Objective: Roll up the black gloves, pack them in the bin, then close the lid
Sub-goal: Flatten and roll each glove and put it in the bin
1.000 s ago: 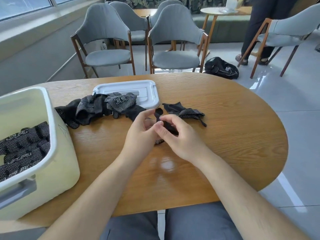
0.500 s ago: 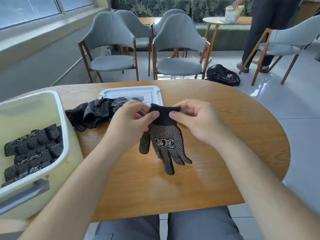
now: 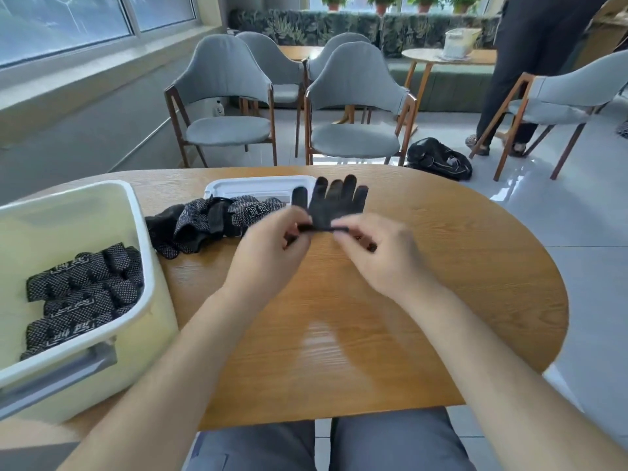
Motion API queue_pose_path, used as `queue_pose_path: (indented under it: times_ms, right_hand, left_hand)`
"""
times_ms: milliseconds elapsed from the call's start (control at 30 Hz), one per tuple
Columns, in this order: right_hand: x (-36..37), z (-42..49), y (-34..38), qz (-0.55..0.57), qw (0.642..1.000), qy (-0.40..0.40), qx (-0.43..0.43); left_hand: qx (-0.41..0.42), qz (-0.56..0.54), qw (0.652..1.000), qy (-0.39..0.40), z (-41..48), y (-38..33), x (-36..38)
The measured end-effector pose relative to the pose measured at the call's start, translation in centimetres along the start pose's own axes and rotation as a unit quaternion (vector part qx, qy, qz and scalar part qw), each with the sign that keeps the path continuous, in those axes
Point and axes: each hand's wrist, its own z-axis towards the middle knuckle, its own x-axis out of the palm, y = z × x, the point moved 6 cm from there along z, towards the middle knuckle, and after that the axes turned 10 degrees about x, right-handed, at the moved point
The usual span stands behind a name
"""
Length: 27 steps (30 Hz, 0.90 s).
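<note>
A black glove point(image 3: 334, 203) is stretched out over the table with its fingers pointing away from me. My left hand point(image 3: 272, 251) and my right hand point(image 3: 380, 256) each pinch one end of its cuff. A loose heap of black dotted gloves point(image 3: 210, 220) lies to the left of my hands. The pale yellow bin point(image 3: 102, 212) stands open at the left, with several rolled gloves point(image 3: 83, 297) inside. Its white lid point(image 3: 261, 186) lies flat at the table's far side, partly under the heap and behind the held glove.
The round wooden table point(image 3: 441, 283) ends close to my knees and curves off at the right. Grey chairs point(image 3: 356, 107) stand beyond it. A black bag point(image 3: 438, 158) lies on the floor, and a person point(image 3: 530, 69) stands at the far right.
Both hands picked the glove off the table by its cuff, held it hanging fingers down, then flipped it so the fingers now point away. The camera view has tilted up.
</note>
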Motion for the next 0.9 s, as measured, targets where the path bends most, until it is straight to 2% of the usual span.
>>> queue_pose_path:
  times_ms: [100,167,300,433,533,633,700,767,900]
  right_hand:
    - [3.1,-3.7,-3.8,-0.042,0.995,0.083,0.039]
    - [4.0,-5.6,-4.6,-0.064,0.993,0.095,0.026]
    - [3.7,-7.1,-4.2,-0.073,0.994,0.087,0.009]
    - [3.0,-9.1,-4.0,-0.060,0.991,0.119,-0.007]
    - [2.6,-10.2,-3.9,-0.054,0.989,0.135,-0.017]
    - [2.2,-10.6,-3.4,-0.055,0.987,0.150,-0.018]
    - [1.6,-9.8,-3.4,-0.057,0.991,0.125,-0.007]
    - [0.6,-8.2,-4.2,-0.076,0.995,0.066,0.024]
    - [-1.1,-4.1,-7.9,-0.111,0.981,-0.043,0.150]
  left_hand:
    - [0.060,0.089,0.990,0.095,-4.3,2.1,3.1]
    - [0.101,0.104,0.980,0.136,-6.4,2.5,4.3]
    - [0.143,0.121,0.972,0.144,-8.4,1.7,4.2]
    - [0.181,0.090,0.961,0.190,-10.0,-0.2,4.1]
    - [0.190,0.062,0.954,0.222,-10.8,-1.0,4.1]
    - [0.178,0.041,0.958,0.221,-10.1,-1.8,3.9]
    - [0.166,0.035,0.964,0.203,-8.4,-1.8,4.1]
    - [0.152,0.036,0.972,0.172,-6.1,-1.3,4.6]
    - [0.087,0.037,0.986,0.139,-0.9,-0.7,7.0]
